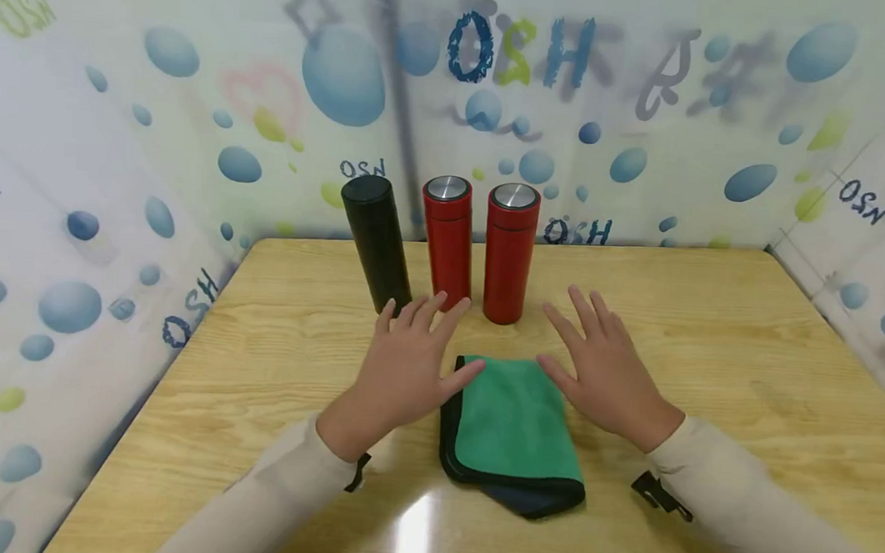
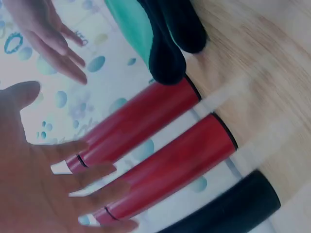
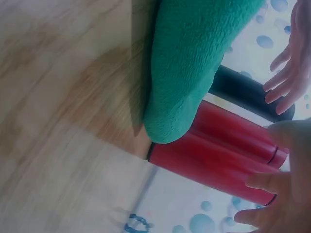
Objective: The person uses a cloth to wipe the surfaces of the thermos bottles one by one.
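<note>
A folded green cloth (image 1: 517, 422) with black edging lies on the table, a dark underside showing at its lower corner. Over its left side, my left hand (image 1: 407, 371) is spread with straight fingers, holding nothing. My right hand (image 1: 606, 373) is likewise spread, above the cloth's right edge, with nothing in it. Behind the cloth stand a black bottle (image 1: 377, 240), a red bottle (image 1: 447, 243) and a second red bottle (image 1: 510, 251), both red ones with silver lids. The left fingertips overlap the bases of the black and middle bottles in the head view; both wrist views show the hands apart from the cloth.
The wooden table (image 1: 746, 368) reaches back to a patterned wall sheet (image 1: 646, 112) with blue spots and lettering. More of this sheet hangs on the left and right sides. Light glares off the table's front.
</note>
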A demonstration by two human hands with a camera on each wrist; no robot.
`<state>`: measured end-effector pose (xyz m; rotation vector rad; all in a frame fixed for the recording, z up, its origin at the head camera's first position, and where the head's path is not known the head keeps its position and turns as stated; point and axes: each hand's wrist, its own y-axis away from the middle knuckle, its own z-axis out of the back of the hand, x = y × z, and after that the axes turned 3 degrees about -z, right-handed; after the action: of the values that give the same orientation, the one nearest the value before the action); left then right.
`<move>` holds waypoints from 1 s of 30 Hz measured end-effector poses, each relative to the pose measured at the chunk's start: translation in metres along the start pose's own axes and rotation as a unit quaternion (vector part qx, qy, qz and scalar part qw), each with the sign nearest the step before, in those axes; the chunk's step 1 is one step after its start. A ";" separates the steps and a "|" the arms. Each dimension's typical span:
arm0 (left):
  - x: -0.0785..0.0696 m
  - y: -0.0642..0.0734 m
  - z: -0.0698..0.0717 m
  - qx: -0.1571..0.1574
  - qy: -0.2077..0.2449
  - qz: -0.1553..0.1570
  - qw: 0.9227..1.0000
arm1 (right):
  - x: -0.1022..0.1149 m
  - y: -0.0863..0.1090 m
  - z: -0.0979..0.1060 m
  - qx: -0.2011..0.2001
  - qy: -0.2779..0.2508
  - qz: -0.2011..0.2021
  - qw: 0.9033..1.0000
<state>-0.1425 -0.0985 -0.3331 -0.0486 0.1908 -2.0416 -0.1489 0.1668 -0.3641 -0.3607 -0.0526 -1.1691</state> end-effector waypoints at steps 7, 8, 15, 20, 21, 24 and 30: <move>-0.013 -0.019 -0.015 0.101 0.050 -0.076 0.991 | -0.011 -0.035 -0.002 0.036 -0.174 -0.065 0.982; -0.015 -0.023 -0.018 0.120 0.055 -0.083 0.988 | -0.011 -0.041 -0.003 0.044 -0.200 -0.081 0.975; -0.028 -0.047 -0.038 0.204 0.047 -0.102 0.973 | -0.011 -0.081 -0.010 0.064 -0.322 -0.143 0.934; -0.036 -0.053 -0.046 0.224 0.018 -0.101 0.969 | -0.009 -0.096 -0.019 0.075 -0.385 -0.140 0.909; -0.038 -0.054 -0.046 0.224 0.013 -0.100 0.969 | -0.008 -0.098 -0.021 0.075 -0.393 -0.138 0.906; -0.041 -0.055 -0.049 0.221 0.001 -0.103 0.970 | -0.005 -0.104 -0.027 0.070 -0.414 -0.140 0.897; -0.043 -0.060 -0.049 0.228 0.010 -0.103 0.968 | -0.003 -0.114 -0.035 0.053 -0.444 -0.141 0.883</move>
<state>-0.1814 -0.0282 -0.3697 0.2486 -0.2852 -2.2477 -0.2583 0.1199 -0.3688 -0.7891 -0.9968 -1.1929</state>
